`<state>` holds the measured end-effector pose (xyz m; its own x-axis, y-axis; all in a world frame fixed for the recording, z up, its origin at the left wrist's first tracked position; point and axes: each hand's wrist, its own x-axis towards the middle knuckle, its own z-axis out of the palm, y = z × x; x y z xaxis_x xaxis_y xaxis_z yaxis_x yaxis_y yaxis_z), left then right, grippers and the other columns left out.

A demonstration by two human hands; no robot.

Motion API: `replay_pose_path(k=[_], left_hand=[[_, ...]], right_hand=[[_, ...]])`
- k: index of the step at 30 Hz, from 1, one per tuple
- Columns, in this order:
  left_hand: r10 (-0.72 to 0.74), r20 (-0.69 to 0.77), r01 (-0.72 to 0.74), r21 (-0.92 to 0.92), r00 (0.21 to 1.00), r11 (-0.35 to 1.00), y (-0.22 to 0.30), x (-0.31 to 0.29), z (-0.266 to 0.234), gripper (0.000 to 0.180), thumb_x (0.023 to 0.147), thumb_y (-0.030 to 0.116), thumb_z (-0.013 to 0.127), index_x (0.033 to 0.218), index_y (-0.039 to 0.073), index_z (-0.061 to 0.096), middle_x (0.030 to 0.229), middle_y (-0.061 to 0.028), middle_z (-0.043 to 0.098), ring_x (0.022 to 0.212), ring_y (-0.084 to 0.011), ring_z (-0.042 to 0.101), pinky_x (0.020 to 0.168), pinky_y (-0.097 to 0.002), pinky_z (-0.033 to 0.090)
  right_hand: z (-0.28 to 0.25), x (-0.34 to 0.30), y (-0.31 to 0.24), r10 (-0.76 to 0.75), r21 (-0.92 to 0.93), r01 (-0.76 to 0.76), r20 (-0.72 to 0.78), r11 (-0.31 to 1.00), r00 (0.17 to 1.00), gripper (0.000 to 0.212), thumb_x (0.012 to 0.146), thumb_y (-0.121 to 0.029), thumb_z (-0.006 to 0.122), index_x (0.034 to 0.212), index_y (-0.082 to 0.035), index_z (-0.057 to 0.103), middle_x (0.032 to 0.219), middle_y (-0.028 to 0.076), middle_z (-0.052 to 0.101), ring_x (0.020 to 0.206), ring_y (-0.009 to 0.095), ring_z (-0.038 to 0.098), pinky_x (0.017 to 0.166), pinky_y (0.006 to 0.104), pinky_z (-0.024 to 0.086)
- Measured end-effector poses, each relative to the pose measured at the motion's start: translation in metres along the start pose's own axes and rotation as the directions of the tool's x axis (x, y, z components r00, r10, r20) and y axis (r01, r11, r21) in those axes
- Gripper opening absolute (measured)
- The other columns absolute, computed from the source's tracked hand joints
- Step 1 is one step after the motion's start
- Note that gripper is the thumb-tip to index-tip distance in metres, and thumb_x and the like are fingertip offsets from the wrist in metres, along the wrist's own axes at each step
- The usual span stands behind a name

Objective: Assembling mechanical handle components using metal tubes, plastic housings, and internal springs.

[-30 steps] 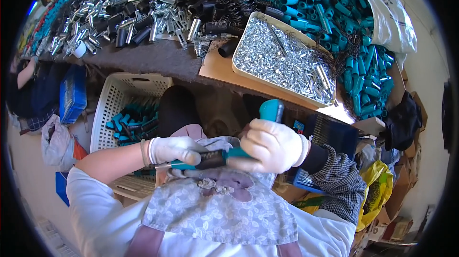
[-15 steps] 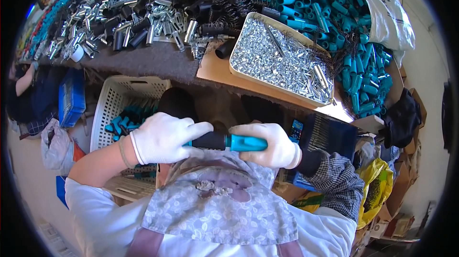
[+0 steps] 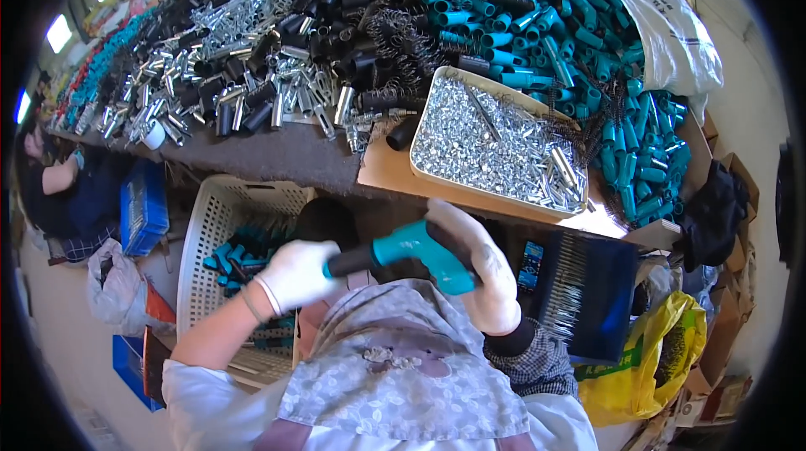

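Observation:
A teal pistol-shaped tool handle (image 3: 411,248) lies level in front of my apron, its grip bent toward me on the right. A black sleeve (image 3: 351,262) forms its left end, with a teal tip beyond. My left hand (image 3: 298,276), in a white glove, is closed around that end. My right hand (image 3: 487,275), also gloved, appears nearly edge-on behind the grip, fingers stretched out together past the top of the handle. The palm faces the handle's back; whether it touches is unclear.
A white basket (image 3: 195,258) of teal-and-black handles stands lower left. On the bench, a tray (image 3: 428,170) of small metal parts sits near springs (image 3: 399,35), black sleeves and teal housings (image 3: 537,6). A blue bin (image 3: 600,317) of metal bits is right. Another person (image 3: 63,174) sits far left.
The handle has turned, so its bent grip now shows. My right hand has loosened from around it and its fingers have straightened. My left hand has moved slightly down and left.

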<state>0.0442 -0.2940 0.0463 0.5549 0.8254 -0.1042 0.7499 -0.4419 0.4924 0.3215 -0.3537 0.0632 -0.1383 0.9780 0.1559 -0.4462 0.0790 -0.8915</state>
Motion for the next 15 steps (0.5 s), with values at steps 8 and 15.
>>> replay_pose_path(k=[8,15], left_hand=[[-0.082,-0.206,0.061,-0.104,0.975,0.993,0.003,-0.011,0.026,0.025,0.072,0.027,0.080,0.087,0.010,0.071,0.081,-0.0147,0.070,0.075,-0.0364,0.070,0.065,-0.0428,0.056],[-0.213,-0.383,0.122,-0.249,0.899,0.961,0.001,-0.022,0.029,0.029,0.061,0.014,0.083,0.086,0.006,0.071,0.078,-0.0166,0.068,0.071,-0.0361,0.068,0.062,-0.0396,0.054]], right_hand=[[0.005,-0.002,0.013,-0.459,-0.483,0.494,0.199,0.723,0.866,0.035,0.102,-0.026,0.056,0.116,0.004,0.067,0.132,0.021,0.063,0.128,0.036,0.058,0.112,0.0475,0.040],[-0.002,0.011,0.004,-0.397,-0.478,0.477,0.265,0.737,0.879,0.042,0.104,-0.031,0.048,0.120,0.003,0.067,0.133,0.025,0.062,0.127,0.039,0.058,0.111,0.0474,0.041]])
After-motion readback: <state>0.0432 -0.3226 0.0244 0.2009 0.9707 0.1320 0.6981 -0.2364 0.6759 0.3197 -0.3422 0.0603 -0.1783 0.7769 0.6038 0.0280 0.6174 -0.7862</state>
